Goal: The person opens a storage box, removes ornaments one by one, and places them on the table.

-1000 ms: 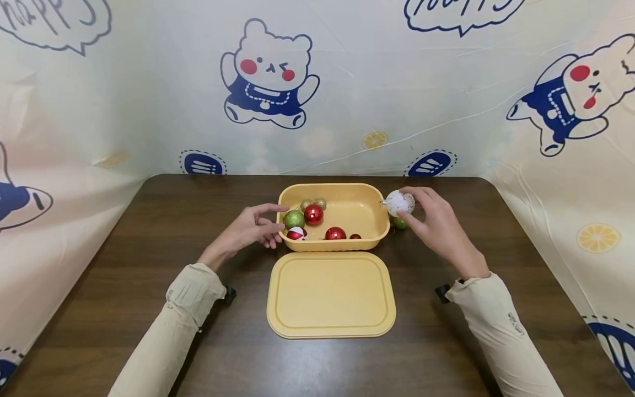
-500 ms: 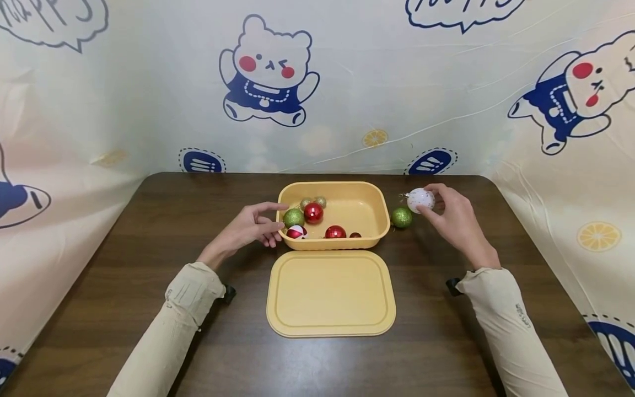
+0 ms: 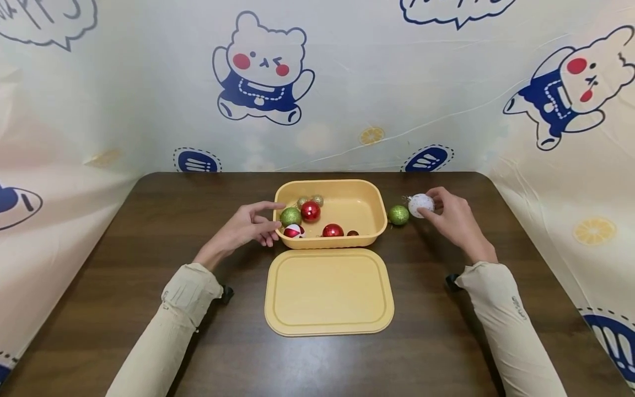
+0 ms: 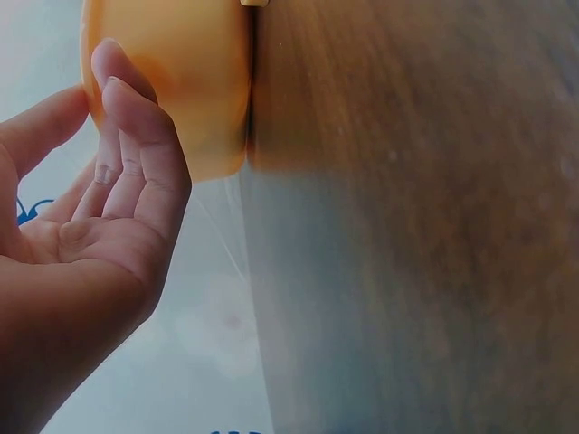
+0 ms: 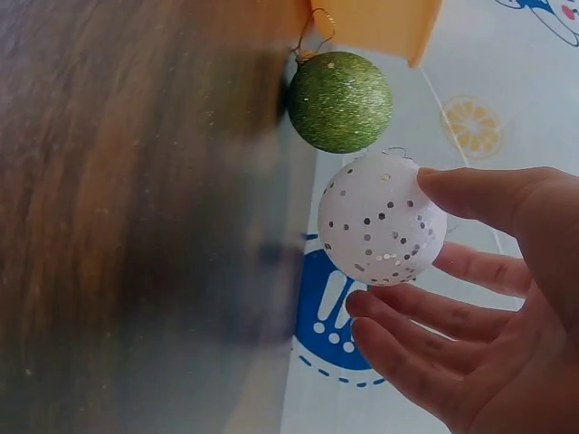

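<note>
My right hand (image 3: 453,218) pinches a white bauble (image 5: 380,221) dotted with silver sequins between thumb and fingers. Close beside it, a glittery green bauble (image 5: 339,101) with a wire hook lies on the table by the right end of a yellow plastic box (image 3: 354,212). At the box's left end my left hand (image 3: 248,225) rests thumb and index finger against the rim, its other fingers loosely bent. Inside the box lie another green bauble (image 3: 290,216), a shiny red bauble (image 3: 311,211), a red faceted one (image 3: 333,230), a red-and-white striped one (image 3: 294,231) and small gold ones (image 3: 317,200).
A flat yellow lid (image 3: 329,292) lies on the brown wooden table (image 3: 198,342) just in front of the box. Behind the table and at its sides hangs a pale cloth backdrop (image 3: 347,71) printed with cartoon bears.
My right hand has carried the white bauble rightward from the box's edge, past the green bauble, then lowered it a little. My left hand has stayed at the box's left end.
</note>
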`<action>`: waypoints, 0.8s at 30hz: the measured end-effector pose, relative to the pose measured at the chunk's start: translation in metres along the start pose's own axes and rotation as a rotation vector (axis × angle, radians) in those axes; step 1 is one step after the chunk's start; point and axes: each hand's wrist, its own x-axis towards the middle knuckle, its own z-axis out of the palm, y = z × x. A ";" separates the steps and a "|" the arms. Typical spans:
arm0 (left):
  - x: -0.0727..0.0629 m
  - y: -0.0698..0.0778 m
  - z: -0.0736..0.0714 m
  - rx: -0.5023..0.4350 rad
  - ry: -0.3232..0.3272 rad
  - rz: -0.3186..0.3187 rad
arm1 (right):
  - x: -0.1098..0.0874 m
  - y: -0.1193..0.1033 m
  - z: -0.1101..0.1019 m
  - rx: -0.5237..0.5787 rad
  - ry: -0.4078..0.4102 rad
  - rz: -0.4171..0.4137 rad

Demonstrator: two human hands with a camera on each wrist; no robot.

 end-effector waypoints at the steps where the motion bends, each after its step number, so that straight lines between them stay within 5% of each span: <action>1: 0.000 0.000 0.000 -0.001 0.002 0.001 | 0.001 0.001 0.001 -0.004 -0.005 0.002; 24: 0.000 -0.002 -0.001 -0.009 0.001 -0.006 | 0.000 0.002 0.009 -0.061 -0.057 0.042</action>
